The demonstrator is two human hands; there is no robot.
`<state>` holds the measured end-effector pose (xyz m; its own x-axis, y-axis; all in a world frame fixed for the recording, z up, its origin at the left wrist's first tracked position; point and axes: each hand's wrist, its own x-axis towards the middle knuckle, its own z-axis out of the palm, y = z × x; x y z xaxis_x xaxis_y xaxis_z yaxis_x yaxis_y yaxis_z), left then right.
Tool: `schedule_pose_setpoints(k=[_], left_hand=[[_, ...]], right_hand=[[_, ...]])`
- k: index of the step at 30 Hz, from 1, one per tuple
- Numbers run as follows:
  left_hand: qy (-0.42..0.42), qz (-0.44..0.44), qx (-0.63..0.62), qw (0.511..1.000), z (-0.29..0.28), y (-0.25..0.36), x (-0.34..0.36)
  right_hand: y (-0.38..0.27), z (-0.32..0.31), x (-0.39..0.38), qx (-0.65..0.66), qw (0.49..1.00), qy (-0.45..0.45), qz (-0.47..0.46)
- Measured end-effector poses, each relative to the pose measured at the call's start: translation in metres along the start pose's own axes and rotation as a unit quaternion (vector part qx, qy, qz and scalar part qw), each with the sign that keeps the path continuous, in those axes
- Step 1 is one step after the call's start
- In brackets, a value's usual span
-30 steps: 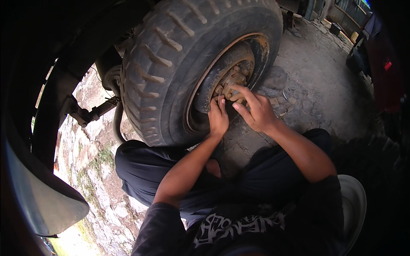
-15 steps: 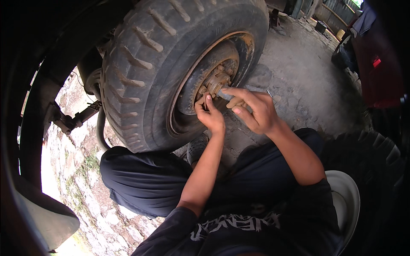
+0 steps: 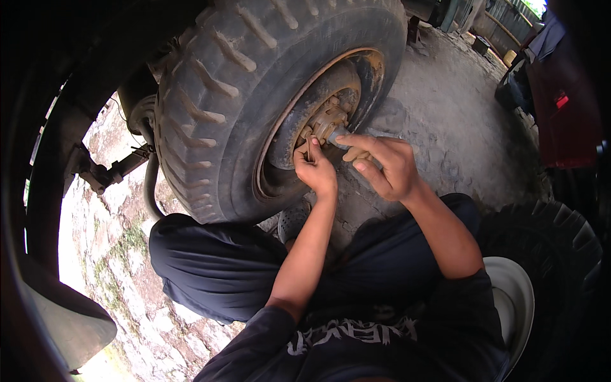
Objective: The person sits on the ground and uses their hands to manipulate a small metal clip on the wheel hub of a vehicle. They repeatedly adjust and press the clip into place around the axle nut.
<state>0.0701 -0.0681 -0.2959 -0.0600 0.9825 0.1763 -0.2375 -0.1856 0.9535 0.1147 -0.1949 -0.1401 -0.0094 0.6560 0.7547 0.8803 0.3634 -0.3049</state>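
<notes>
A large black tyre [image 3: 210, 121] with deep tread stands in front of me on its rusty wheel rim [image 3: 266, 175]. At its middle sits the brown, dirty wheel hub [image 3: 328, 121] with several nuts around it. My left hand [image 3: 316, 170] is closed in a pinch beside the hub's lower left; what its fingertips hold is too small to name. My right hand [image 3: 389, 167] is closed round a grey, socket-like cylinder [image 3: 338, 136], index finger stretched along it. The cylinder's far end meets the hub, and part of a grey bar shows behind the hand.
My bent legs [image 3: 216, 267] flank the wheel, with a grey shoe [image 3: 293, 223] between them. A second tyre [image 3: 554, 248] and a white round basin-like object [image 3: 515, 293] are at my right. Dark vehicle frame parts [image 3: 95, 172] stand at the left. A red panel [image 3: 563, 121] is at the far right.
The wheel sits slightly further right and lower in view. Both hands have shifted slightly right with it and keep the same grips.
</notes>
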Motion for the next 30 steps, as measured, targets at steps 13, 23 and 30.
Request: schedule_pose_setpoints(k=[13,23,30], left_hand=[[-0.02,-0.288,-0.21,0.934,0.003,0.021,0.011],[-0.017,-0.268,-0.222,0.937,-0.002,0.004,-0.011],[-0.026,-0.259,-0.263,0.929,-0.005,0.005,-0.01]], right_hand=[[0.002,0.002,0.0,0.003,1.0,0.005,-0.007],[-0.003,-0.005,0.003,-0.007,1.0,-0.017,0.015],[-0.008,-0.016,-0.002,0.0,1.0,-0.012,0.023]])
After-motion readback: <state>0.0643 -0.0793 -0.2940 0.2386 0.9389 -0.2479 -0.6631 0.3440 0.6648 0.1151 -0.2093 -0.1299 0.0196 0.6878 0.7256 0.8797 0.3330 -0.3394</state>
